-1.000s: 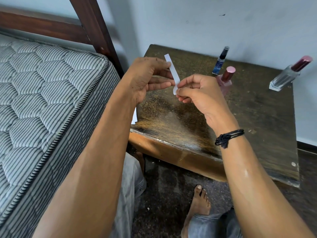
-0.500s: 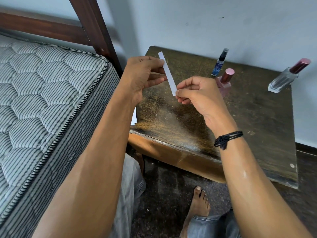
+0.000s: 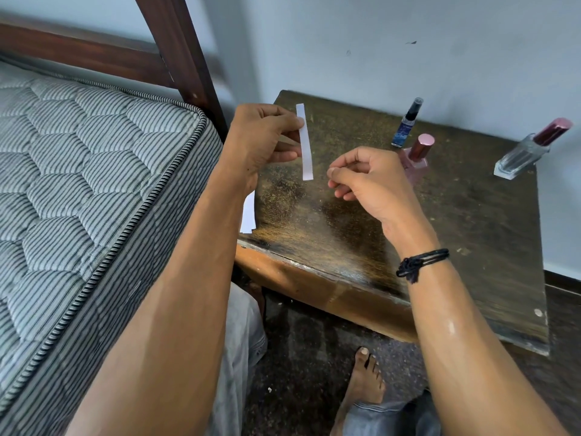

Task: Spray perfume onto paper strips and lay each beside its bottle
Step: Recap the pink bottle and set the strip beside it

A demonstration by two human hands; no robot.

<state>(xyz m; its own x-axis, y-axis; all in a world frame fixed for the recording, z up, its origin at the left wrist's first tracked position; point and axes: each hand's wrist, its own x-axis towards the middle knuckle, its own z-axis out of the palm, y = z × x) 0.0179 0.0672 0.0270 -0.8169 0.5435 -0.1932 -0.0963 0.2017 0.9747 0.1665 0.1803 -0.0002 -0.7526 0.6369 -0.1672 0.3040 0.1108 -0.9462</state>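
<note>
Pinching paper strip [image 3: 305,143] upright above surface [image 3: 471,221]: left hand [image 3: 264,136]. Right hand [image 3: 367,177] loosely curled, empty, just beside pink bottle [image 3: 416,158]. Risk: reaching knuckles topple bottle; light pinch drops strip.

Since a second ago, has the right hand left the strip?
Yes. The right hand has let go, now apart from the strip, toward the pink bottle; the left hand holds it.
</note>
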